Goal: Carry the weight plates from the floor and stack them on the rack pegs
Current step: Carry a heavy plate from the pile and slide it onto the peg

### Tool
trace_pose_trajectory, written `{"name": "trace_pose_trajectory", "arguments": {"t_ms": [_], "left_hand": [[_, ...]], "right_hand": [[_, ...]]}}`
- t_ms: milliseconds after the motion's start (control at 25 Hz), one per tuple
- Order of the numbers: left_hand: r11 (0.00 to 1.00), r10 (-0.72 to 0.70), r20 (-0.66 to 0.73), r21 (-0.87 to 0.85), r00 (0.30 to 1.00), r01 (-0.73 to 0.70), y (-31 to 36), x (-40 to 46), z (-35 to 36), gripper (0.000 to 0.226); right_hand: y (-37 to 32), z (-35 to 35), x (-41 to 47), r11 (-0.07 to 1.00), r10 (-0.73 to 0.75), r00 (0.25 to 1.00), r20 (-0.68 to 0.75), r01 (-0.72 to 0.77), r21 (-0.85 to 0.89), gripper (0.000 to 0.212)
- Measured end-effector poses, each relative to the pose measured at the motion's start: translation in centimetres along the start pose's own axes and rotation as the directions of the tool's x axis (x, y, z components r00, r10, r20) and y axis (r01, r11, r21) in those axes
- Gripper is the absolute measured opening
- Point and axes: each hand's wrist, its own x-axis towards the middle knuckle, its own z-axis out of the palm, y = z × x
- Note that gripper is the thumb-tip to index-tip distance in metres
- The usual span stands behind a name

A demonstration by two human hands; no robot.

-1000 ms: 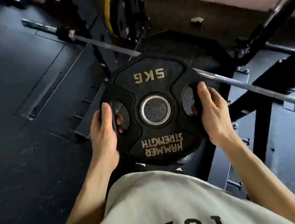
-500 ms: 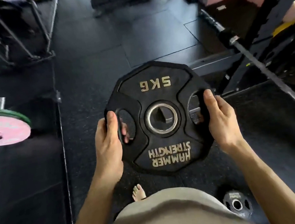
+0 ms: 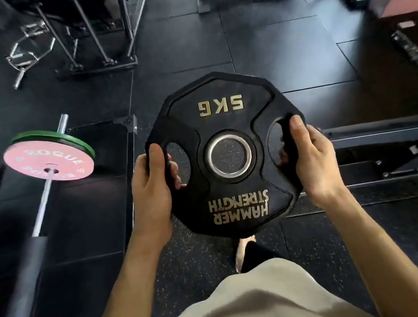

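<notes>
A black weight plate (image 3: 228,153), stamped "5KG" and "HAMMER STRENGTH" in pale lettering that reads upside down from this view, is held flat in front of the person's waist, above the floor and clear of it. The left hand (image 3: 153,190) grips the plate's left side, thumb lying over the top face and fingers (image 3: 175,172) curled up through the left grip hole, clamped on the rim. The right hand (image 3: 310,160) grips the opposite side the same way, thumb on top, its fingers wrapped under the rim and partly showing in the right grip hole. The steel-ringed centre hole shows speckled floor through it.

Below the plate, the person's bare foot (image 3: 244,254) stands on the black speckled rubber floor (image 3: 196,267), and a beige shirt (image 3: 250,308) fills the bottom of the view.

To the left lies a barbell (image 3: 42,206) on the darker platform mat, loaded with a pink plate (image 3: 48,160) marked "ROGUE" and a green plate (image 3: 73,139) just behind it, touching. Further off at the upper left stand the metal legs of a rack or stand (image 3: 94,40), with a chrome hex-shaped bar (image 3: 26,49) beside them; that corner is blurred, so what it is stays uncertain. A black steel frame (image 3: 392,130) runs along the floor at the right.
</notes>
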Motion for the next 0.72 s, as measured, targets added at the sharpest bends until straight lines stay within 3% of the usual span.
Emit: {"name": "trace_pose_trajectory", "arguments": {"t_ms": [440, 720], "left_hand": [[1.0, 0.026, -0.05, -0.003, 0.998, -0.026, 4.1, 25.1, 11.1, 0.029], [0.999, 0.033, 0.077, 0.01, 0.996, -0.034, 6.1, 42.0, 19.8, 0.033]], "right_hand": [[-3.4, 6.0, 27.6, 0.999, 0.005, 1.0, 0.014, -0.006, 0.051, 0.043], [-5.8, 7.9, 44.3, 0.999, 0.004, 0.997, -0.079, -0.001, 0.04, 0.044]]}}
